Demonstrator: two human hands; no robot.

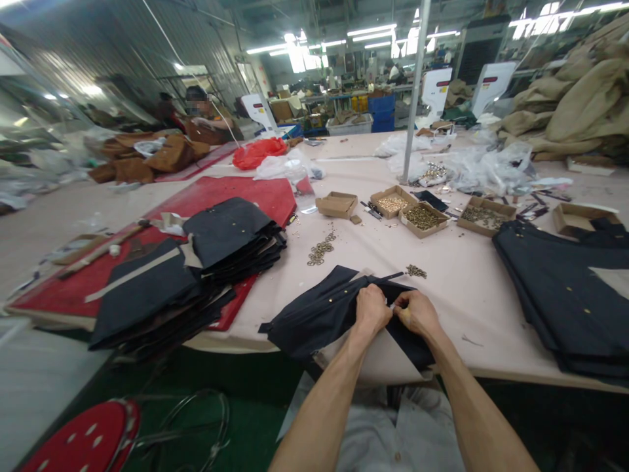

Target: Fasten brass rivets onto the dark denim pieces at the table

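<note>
Head view: at the near edge of the pale pink table (pixel 368 246), the left hand (pixel 373 309) clutches a dark navy fabric piece (pixel 312 318); the right hand (pixel 415 312) pinches beside it, on what I cannot tell. Shoving the fabric piece farther could scatter the small bronze-coloured metal fittings (pixel 416 271) just beyond.

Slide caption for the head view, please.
Left hand and right hand close together on dark fabric, near loose brass-coloured pieces.
</note>
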